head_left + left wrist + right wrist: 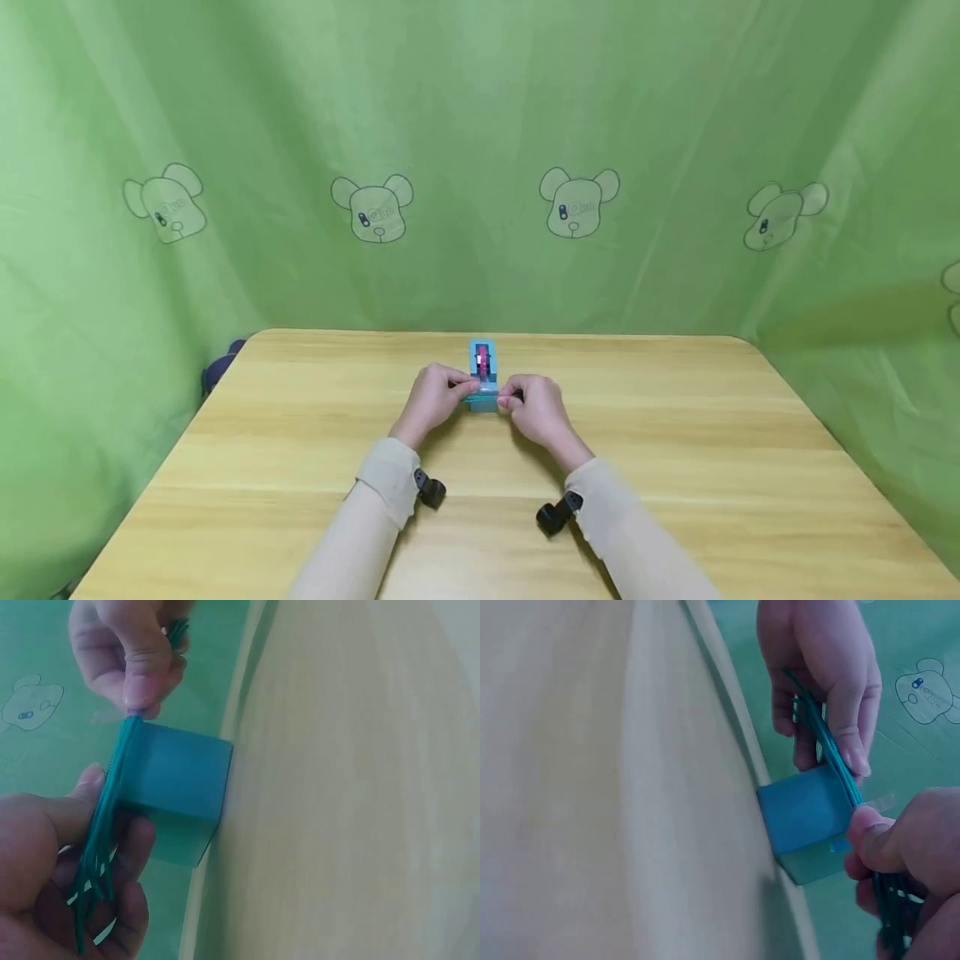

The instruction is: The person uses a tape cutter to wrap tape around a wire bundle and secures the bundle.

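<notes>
A pale wooden table is set before a green curtain printed with bear heads. At the middle of the table, toward its far edge, the left hand is curled, with thumb and fingers pinched on a bundle of thin green strands; in the left wrist view the strands are seen running down through its fingers and out below the palm. The right hand is curled likewise, and the other end of the same bundle is pinched between its thumb and fingers, as shown in the right wrist view. Between the two hands the strands are stretched across the top of a small teal box, which is touched by the fingertips on both sides. The box is stood on the table, with its top edge pressed by the strands. Just behind it, a red and white piece is seen inside a teal frame; what it is cannot be told. Beige sleeves are worn on both arms, and a small black wrist camera is strapped under each cuff
</notes>
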The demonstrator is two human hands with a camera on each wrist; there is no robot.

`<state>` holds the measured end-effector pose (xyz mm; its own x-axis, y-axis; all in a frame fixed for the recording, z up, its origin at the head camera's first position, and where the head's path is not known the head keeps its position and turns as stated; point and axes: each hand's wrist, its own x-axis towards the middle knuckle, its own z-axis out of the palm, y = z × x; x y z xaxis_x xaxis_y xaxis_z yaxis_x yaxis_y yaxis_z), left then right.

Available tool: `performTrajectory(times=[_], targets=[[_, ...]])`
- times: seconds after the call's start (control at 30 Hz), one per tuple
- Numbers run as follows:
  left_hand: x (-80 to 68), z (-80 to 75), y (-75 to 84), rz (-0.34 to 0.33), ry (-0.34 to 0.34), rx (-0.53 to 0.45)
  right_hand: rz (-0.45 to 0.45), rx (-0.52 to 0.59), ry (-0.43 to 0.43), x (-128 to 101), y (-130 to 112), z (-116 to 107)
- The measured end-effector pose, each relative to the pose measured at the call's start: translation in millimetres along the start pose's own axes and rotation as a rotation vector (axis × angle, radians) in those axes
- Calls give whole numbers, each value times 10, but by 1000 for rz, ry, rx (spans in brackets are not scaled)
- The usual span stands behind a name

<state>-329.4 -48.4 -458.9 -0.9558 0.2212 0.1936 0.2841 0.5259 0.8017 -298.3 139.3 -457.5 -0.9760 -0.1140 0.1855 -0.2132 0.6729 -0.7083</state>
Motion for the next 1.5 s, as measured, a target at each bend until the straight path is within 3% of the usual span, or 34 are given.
performTrajectory(times=[0.17, 0.6, 0.93, 1.5], targets=[[-11, -14, -1, -4, -15, 33, -18, 14, -76, -27, -11, -24], [-6, -80, 115, 55, -45, 163, -35, 7, -137, -36, -88, -74], [-67, -250, 311, 92, -26, 193, 13, 68, -184, -50, -137, -111], [-109, -308, 440, 100, -181, 181, -22, 100, -192, -57, -213, -233]])
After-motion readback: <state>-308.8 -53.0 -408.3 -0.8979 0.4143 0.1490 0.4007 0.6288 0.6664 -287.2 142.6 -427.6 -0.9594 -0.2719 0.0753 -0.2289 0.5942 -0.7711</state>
